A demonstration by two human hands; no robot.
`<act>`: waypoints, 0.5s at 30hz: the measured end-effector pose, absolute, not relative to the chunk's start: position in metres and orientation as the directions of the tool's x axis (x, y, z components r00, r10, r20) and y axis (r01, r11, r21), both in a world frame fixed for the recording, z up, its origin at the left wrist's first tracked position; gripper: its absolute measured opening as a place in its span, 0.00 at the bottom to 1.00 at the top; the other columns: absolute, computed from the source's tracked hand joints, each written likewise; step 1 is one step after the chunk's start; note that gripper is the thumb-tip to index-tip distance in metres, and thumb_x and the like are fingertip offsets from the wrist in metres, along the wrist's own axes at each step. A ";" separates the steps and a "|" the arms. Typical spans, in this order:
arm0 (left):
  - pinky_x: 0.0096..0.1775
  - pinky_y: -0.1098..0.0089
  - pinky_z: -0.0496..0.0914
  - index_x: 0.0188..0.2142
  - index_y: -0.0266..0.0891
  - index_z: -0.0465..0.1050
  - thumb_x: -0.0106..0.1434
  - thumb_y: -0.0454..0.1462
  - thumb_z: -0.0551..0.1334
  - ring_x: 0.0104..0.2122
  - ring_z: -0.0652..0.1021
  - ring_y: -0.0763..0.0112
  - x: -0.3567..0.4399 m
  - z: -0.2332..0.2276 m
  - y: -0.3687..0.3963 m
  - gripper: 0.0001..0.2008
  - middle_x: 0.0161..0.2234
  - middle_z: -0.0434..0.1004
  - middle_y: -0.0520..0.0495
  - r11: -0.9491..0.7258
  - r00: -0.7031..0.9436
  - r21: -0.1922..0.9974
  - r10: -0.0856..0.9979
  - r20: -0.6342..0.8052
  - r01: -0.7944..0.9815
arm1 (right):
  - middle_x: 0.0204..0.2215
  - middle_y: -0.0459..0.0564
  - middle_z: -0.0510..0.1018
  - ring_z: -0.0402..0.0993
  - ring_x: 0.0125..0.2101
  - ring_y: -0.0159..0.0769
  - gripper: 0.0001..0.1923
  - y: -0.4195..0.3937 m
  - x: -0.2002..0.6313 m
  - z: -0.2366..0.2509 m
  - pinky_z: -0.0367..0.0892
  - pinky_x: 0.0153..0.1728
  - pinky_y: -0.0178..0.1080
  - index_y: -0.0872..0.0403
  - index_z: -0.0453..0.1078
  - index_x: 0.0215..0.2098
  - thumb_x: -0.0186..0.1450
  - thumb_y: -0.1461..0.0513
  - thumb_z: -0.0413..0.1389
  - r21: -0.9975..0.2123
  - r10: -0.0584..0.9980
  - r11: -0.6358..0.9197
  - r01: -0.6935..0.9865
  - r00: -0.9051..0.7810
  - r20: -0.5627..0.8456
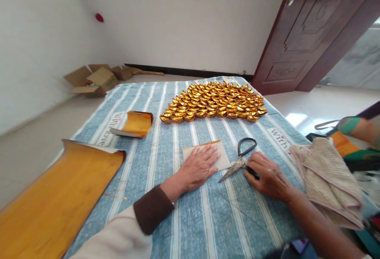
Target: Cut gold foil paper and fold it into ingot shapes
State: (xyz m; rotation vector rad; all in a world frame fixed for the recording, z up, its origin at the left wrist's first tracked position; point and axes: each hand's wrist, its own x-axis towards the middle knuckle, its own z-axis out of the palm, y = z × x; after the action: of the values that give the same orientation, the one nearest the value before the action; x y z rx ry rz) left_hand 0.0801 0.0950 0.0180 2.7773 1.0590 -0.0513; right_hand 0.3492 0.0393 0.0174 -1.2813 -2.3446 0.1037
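Observation:
My left hand (198,168) lies flat, fingers spread, on a small white sheet of paper with a gold edge (223,160) on the blue striped cloth (166,140). Just right of it lie black-handled scissors (241,158), blades pointing toward me. My right hand (267,176) rests over one scissor handle, fingers curled on it. Beyond the paper, several rows of folded gold paper ingots (215,100) cover the far part of the cloth.
A curled stack of gold paper (135,124) sits at the left. A large gold sheet (56,199) curls at the near left edge. A beige towel (323,176) lies at the right. Cardboard boxes (95,79) stand on the floor; a brown door (311,33) is open at right.

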 end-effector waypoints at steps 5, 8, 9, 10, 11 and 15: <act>0.61 0.51 0.46 0.64 0.44 0.55 0.72 0.46 0.46 0.66 0.51 0.57 0.081 0.019 0.094 0.24 0.67 0.48 0.41 -0.734 0.747 0.162 0.663 -0.040 0.660 | 0.28 0.50 0.69 0.66 0.34 0.38 0.09 0.041 0.347 0.018 0.65 0.36 0.41 0.53 0.66 0.26 0.65 0.65 0.52 -0.249 0.802 0.572 0.781 -0.471 0.368; 0.60 0.48 0.48 0.63 0.45 0.57 0.71 0.47 0.48 0.66 0.51 0.53 0.080 0.019 0.093 0.23 0.67 0.50 0.39 -0.729 0.737 0.148 0.675 -0.003 0.668 | 0.26 0.49 0.68 0.65 0.32 0.37 0.11 0.042 0.347 0.019 0.63 0.34 0.40 0.52 0.65 0.24 0.64 0.66 0.50 -0.228 0.786 0.592 0.773 -0.493 0.373; 0.60 0.47 0.48 0.63 0.46 0.57 0.71 0.48 0.48 0.65 0.51 0.52 0.080 0.019 0.093 0.23 0.67 0.50 0.39 -0.727 0.734 0.145 0.679 0.005 0.671 | 0.25 0.48 0.68 0.64 0.31 0.37 0.12 0.042 0.347 0.019 0.63 0.33 0.39 0.52 0.65 0.23 0.64 0.67 0.50 -0.222 0.781 0.598 0.770 -0.499 0.375; 0.60 0.46 0.49 0.63 0.47 0.57 0.71 0.48 0.49 0.65 0.51 0.52 0.079 0.018 0.093 0.23 0.67 0.50 0.39 -0.725 0.731 0.143 0.682 0.011 0.674 | 0.25 0.48 0.67 0.64 0.30 0.36 0.12 0.042 0.347 0.018 0.62 0.33 0.39 0.52 0.65 0.23 0.64 0.67 0.50 -0.216 0.777 0.603 0.768 -0.503 0.378; 0.59 0.45 0.49 0.63 0.48 0.57 0.70 0.48 0.49 0.65 0.51 0.51 0.079 0.018 0.093 0.23 0.67 0.49 0.39 -0.722 0.728 0.142 0.685 0.016 0.677 | 0.24 0.48 0.67 0.64 0.30 0.36 0.13 0.042 0.347 0.018 0.62 0.32 0.39 0.52 0.64 0.23 0.65 0.67 0.50 -0.209 0.774 0.605 0.768 -0.507 0.380; 0.59 0.43 0.49 0.63 0.49 0.56 0.70 0.49 0.49 0.65 0.51 0.49 0.079 0.015 0.093 0.24 0.67 0.48 0.39 -0.722 0.726 0.135 0.687 0.022 0.679 | 0.24 0.48 0.67 0.63 0.30 0.36 0.13 0.039 0.348 0.017 0.62 0.32 0.39 0.53 0.65 0.23 0.65 0.67 0.49 -0.182 0.768 0.610 0.771 -0.518 0.378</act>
State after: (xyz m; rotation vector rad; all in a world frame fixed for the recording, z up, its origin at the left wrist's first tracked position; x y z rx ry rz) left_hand 0.0787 0.0927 0.0149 2.8087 1.1155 0.1063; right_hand 0.3484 0.0393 0.0171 -1.2248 -2.4162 -0.0121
